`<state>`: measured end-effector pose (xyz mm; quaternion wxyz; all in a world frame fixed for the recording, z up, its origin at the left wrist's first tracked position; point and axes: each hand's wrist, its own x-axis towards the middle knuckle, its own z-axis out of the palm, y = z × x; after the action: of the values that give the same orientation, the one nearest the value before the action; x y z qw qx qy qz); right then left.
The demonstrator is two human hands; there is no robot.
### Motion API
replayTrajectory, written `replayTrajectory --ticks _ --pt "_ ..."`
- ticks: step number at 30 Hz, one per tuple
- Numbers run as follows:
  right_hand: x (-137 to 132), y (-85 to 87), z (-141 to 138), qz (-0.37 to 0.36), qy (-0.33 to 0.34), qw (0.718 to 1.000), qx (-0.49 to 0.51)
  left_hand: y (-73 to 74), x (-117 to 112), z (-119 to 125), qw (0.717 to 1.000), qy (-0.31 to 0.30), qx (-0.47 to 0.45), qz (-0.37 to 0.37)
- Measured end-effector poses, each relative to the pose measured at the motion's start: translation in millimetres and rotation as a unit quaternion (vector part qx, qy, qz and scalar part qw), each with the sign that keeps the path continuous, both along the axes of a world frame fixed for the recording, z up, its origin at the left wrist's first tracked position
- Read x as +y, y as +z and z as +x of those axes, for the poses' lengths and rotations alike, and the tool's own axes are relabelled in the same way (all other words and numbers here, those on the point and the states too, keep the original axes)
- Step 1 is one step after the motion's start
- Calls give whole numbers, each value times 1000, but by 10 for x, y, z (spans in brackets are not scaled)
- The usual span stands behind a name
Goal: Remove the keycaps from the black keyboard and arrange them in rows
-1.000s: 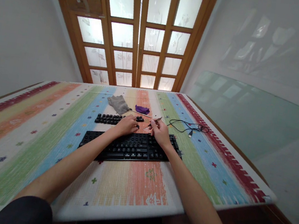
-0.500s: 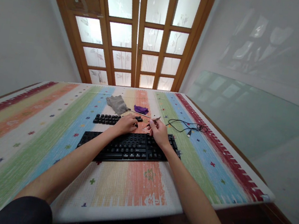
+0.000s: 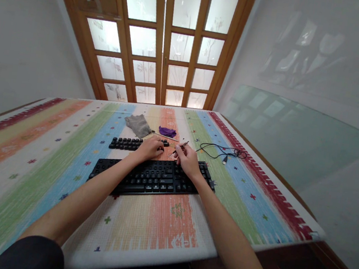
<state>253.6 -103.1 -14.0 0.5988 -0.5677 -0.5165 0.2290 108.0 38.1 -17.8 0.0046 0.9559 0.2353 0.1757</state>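
Observation:
A black keyboard (image 3: 146, 179) lies on the striped cloth in front of me. My left hand (image 3: 150, 148) rests curled at the keyboard's far edge, fingers closed over something I cannot make out. My right hand (image 3: 188, 160) sits at the far edge too, pinching a thin dark tool (image 3: 180, 147) that points up and away. Just beyond my left hand runs a row of loose black keycaps (image 3: 126, 143).
A grey cloth (image 3: 138, 124) and a purple cloth (image 3: 167, 131) lie further back. A black USB cable (image 3: 223, 151) is coiled to the right. The striped tablecloth (image 3: 46, 151) covers the table; wooden glazed doors (image 3: 166, 39) stand behind.
Both hands stay at the keyboard's far edge with little movement. The view has shifted slightly, so everything sits a bit further left and higher.

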Motion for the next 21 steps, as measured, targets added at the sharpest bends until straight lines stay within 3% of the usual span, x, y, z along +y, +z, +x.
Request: replayTrajectory --ticks 7,21 --pt "-14 6 2 -3 20 1000 -5 3 5 7 1000 2 -2 9" --pt "-54 84 140 -44 134 990 -21 -12 5 -4 999 20 -47 -4"
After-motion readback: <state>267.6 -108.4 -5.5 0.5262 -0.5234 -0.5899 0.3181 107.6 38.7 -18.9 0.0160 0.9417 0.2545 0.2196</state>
